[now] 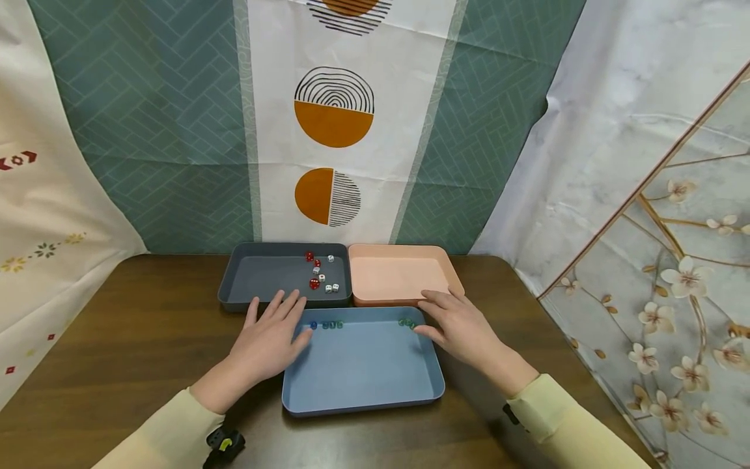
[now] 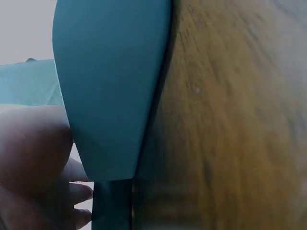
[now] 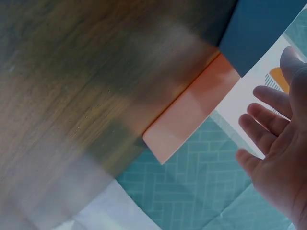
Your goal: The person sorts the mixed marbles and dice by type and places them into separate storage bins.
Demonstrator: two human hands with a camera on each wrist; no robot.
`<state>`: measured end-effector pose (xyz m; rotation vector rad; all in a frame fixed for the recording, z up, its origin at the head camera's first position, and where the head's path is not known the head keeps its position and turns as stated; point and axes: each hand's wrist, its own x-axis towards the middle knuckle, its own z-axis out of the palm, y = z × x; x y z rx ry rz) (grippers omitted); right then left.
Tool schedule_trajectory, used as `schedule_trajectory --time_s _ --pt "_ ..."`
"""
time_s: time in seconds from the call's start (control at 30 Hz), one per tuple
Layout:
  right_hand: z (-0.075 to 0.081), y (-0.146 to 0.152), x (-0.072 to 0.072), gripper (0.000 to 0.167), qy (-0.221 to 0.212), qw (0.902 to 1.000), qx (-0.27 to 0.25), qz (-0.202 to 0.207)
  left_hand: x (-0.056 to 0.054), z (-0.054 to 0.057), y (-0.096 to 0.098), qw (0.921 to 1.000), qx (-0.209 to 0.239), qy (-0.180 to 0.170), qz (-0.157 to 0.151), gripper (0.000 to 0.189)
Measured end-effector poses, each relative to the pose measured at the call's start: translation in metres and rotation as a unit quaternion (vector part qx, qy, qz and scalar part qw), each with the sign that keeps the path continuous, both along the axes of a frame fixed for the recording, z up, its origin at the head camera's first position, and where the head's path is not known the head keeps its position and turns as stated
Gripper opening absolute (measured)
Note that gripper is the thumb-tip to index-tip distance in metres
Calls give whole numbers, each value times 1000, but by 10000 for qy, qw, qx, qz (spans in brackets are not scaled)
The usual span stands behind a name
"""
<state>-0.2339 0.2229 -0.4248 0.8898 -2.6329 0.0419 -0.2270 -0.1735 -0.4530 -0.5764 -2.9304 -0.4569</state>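
My left hand [image 1: 266, 345] hovers palm down with fingers spread, at the left edge of a blue tray [image 1: 363, 365] and just in front of a dark grey tray [image 1: 263, 273]. On the other side, my right hand [image 1: 459, 326] is held over the blue tray's far right corner, its fingertips near the pink tray [image 1: 401, 270]. Neither hand holds anything. In the blue tray, a dark blue bead [image 1: 313, 325] and several green beads [image 1: 333, 324] lie at the far left. More green beads [image 1: 405, 322] sit at the far right, close to my right thumb.
Red and white dice [image 1: 316, 270] lie in the right half of the dark grey tray. The dark grey and pink trays stand side by side behind the blue one on a brown wooden table [image 1: 146, 352]. Patterned cloth [image 1: 176, 130] hangs behind the table.
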Motion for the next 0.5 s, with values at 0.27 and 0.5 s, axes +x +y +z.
schedule_trajectory --time_s 0.27,0.5 --pt "1 -3 -1 54 -29 9999 55 88 1 0 -3 9999 -113 -73 -72 73" --pt "0 -9 -1 51 -203 9998 26 -41 -2 -1 -4 9997 -159 -181 -15 78"
